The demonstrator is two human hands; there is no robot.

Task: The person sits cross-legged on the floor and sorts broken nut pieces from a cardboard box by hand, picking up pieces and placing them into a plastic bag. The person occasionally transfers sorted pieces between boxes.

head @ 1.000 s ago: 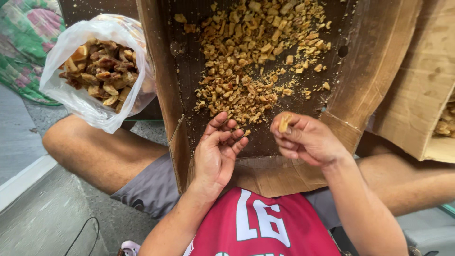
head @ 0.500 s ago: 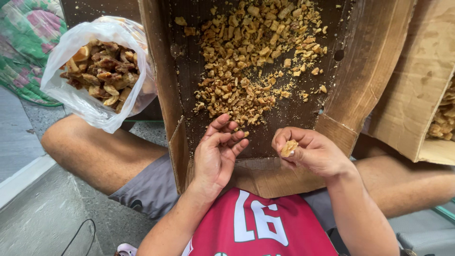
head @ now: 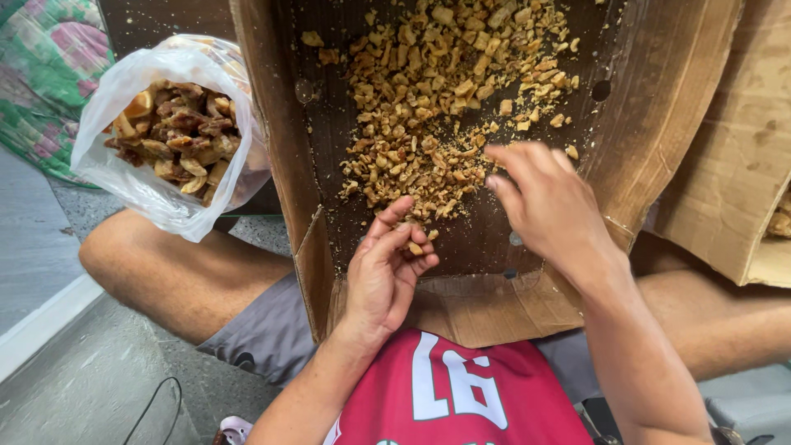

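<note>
Brown corrugated cardboard forms the open box point(head: 659, 124) resting on the seated person's lap, its inner floor strewn with a heap of small tan nut pieces point(head: 437, 99) spread from the far end toward the near wall. The left hand point(head: 387, 272) lies palm up at the near edge of the heap, fingers half curled in a loose, unclenched grip, with a single pale nut piece point(head: 414, 248) sitting against the fingertips. The right hand point(head: 548, 206) hovers just above the near right part of the heap, back to the camera, fingers bent downward toward the pieces; whether its grip encloses anything cannot be told, since the palm side is hidden. To the left of the box, close against its outer wall, a clear plastic bag point(head: 140, 189) stands open and holds darker brown shells and larger chunks point(head: 177, 132). A second cardboard box point(head: 741, 189) lies at the right edge, against the first. The person wears a red jersey point(head: 461, 395) and grey shorts point(head: 264, 338), legs folded on a grey floor point(head: 74, 387), and green flowered cloth point(head: 41, 74) shows at the upper left.
</note>
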